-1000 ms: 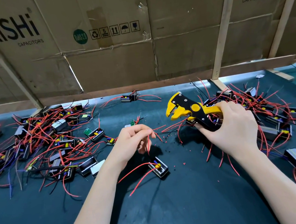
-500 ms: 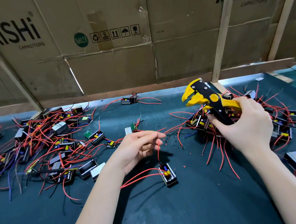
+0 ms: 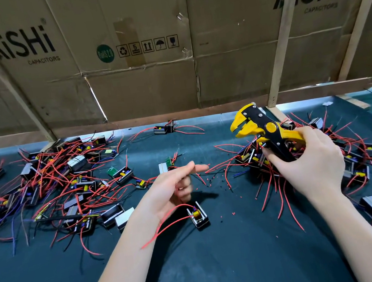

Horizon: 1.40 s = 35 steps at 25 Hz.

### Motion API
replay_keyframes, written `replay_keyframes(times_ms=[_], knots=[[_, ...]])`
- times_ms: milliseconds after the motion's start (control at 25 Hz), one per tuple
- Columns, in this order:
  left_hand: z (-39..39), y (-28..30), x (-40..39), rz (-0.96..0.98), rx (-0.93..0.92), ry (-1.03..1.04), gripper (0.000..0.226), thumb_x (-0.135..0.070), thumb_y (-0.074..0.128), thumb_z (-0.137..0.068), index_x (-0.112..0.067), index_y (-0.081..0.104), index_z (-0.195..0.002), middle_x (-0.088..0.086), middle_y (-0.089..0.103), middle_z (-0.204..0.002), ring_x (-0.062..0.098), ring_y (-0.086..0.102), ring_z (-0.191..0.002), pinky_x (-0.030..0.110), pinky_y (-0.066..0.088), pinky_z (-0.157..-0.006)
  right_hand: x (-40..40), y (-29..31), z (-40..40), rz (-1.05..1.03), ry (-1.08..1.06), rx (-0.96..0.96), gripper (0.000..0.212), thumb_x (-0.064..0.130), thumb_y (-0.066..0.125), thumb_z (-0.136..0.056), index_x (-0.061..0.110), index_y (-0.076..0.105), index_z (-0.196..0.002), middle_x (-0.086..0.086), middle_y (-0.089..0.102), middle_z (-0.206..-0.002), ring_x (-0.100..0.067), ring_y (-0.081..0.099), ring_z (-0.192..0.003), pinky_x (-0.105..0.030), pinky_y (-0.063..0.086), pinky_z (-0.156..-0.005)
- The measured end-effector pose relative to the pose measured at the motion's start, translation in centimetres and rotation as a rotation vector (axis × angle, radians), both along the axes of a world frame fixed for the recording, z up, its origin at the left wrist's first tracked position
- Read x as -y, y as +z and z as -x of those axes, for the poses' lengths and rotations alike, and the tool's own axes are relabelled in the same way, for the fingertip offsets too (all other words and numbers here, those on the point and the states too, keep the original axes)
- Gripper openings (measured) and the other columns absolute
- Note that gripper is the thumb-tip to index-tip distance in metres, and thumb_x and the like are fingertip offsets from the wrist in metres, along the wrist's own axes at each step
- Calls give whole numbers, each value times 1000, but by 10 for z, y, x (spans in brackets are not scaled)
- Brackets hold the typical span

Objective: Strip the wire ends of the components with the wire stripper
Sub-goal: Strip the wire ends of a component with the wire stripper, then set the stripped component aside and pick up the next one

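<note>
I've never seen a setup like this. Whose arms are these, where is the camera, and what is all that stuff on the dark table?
No machine here: these are a person's two bare arms, filmed by one wide-angle camera worn on the head, looking forward and down.

The right hand grips a yellow and black wire stripper, a plier-like tool, raised above the dark green table mat.

The left hand is blurred, with its forefinger stretched out; I cannot tell whether its fingers pinch a wire. Just below it lies one small black boxed component with red wires.

To the left is a tangled pile of similar small black components with red and blue wires, and a second pile of black components with red wires sits under the right hand. Tiny red insulation bits dot the mat. Behind stands a brown cardboard wall printed "AiSHi Capacitors".
</note>
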<state>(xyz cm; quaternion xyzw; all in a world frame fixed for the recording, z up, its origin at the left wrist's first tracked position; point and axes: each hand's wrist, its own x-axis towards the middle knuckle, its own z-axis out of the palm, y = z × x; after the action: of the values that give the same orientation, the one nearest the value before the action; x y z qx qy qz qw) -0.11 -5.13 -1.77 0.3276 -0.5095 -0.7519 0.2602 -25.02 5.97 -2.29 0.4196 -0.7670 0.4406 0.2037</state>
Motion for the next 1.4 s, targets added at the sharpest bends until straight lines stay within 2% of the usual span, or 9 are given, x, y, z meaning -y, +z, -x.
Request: replay_keyframes(times_ms=[120, 240, 400, 520, 720, 960, 1080, 1240, 1400], knots=[[2, 6, 4, 19, 86, -5, 56, -57, 56, -82, -11, 71, -109, -3, 41, -61, 9, 40, -49, 19, 33, -47, 1, 0, 1, 50, 5, 82, 59, 56, 79, -69, 12, 64, -106, -6, 67, -100, -32, 61, -98, -47, 49, -86], [-8, 6, 7, 299, 305, -13, 44, -40, 82, -71, -21, 66, -108, -3, 50, -70, 8, 47, -54, 19, 38, -48, 0, 1, 4, 134, 18, 174, 56, 56, 78, -70, 14, 63, -103, -5, 67, -100, -30, 61, -97, -40, 47, -85], [-19, 12, -4, 575, 543, -199, 11, -25, 71, -89, -15, 74, -90, -4, 46, -54, 8, 35, -44, 21, 28, -44, -5, 0, 4, 227, 11, 250, 56, 55, 80, -71, 14, 62, -105, -5, 67, -100, -27, 61, -96, -33, 43, -83], [16, 42, -14, 638, 360, -212, 19, -16, 58, -97, -9, 74, -91, -1, 55, -54, 11, 46, -45, 20, 39, -48, -6, 6, 10, 284, 4, 265, 62, 61, 76, -70, 13, 61, -107, -8, 67, -99, -27, 61, -94, -36, 44, -86], [62, 81, -5, 729, 105, -30, 43, -14, 62, -95, -14, 50, -136, 1, 69, -101, 18, 67, -97, 27, 53, -86, -4, 8, 12, 316, -55, 286, 66, 59, 77, -72, 6, 61, -108, -14, 66, -102, -35, 60, -98, -40, 44, -85], [31, 41, 65, 1005, 1235, 114, 39, -31, 65, -88, -11, 62, -121, 9, 62, -127, 27, 56, -120, 32, 44, -98, -8, 15, 7, 368, -24, 223, 68, 63, 69, -73, 5, 60, -106, -12, 64, -98, -34, 60, -93, -46, 47, -85], [19, 20, 74, 966, 1409, 126, 30, -31, 71, -81, -14, 66, -105, 9, 66, -115, 29, 61, -109, 33, 47, -85, -5, 13, -4, 322, 72, 92, 60, 59, 72, -74, 7, 62, -103, -7, 65, -95, -32, 62, -91, -47, 46, -85], [10, 28, 75, 1047, 1037, 368, 13, -11, 69, -79, -11, 70, -92, 9, 72, -94, 26, 65, -94, 33, 52, -82, 3, 8, -14, 239, 127, -25, 67, 65, 66, -74, 7, 64, -107, -5, 65, -97, -29, 61, -95, -41, 41, -85], [7, 52, 42, 572, 80, 285, 11, 5, 61, -86, -3, 63, -94, 16, 73, -82, 23, 71, -70, 25, 56, -73, 5, 6, -11, 233, 163, 10, 63, 66, 65, -74, 11, 63, -105, -1, 63, -92, -26, 61, -90, -42, 43, -84]])
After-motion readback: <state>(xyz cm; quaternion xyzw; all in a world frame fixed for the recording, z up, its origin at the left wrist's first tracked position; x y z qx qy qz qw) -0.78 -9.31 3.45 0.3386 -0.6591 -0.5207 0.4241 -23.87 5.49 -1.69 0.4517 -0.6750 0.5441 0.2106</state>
